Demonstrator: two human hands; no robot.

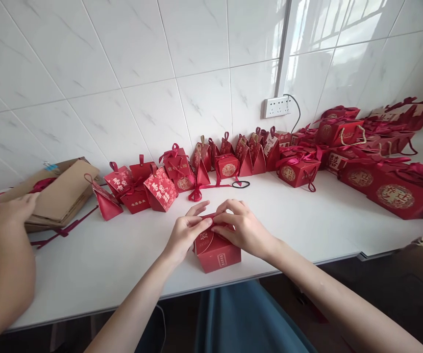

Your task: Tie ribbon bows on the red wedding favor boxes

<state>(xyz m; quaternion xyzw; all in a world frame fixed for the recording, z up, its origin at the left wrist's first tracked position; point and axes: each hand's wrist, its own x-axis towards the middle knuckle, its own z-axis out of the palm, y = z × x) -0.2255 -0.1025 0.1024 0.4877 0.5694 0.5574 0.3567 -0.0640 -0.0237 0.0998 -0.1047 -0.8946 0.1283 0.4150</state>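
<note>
One red box (220,256), lower ctr. of frame, sat btwn & just below fingertips (207,223); L hand (182,235) & R hand (246,227) both pinched its top.

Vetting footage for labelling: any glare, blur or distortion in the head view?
Head view: glare on glossy white wall tiles, upper right; edges stretched; small lettering on the held red cardboard box too soft to read; dark below the white tabletop.
</note>
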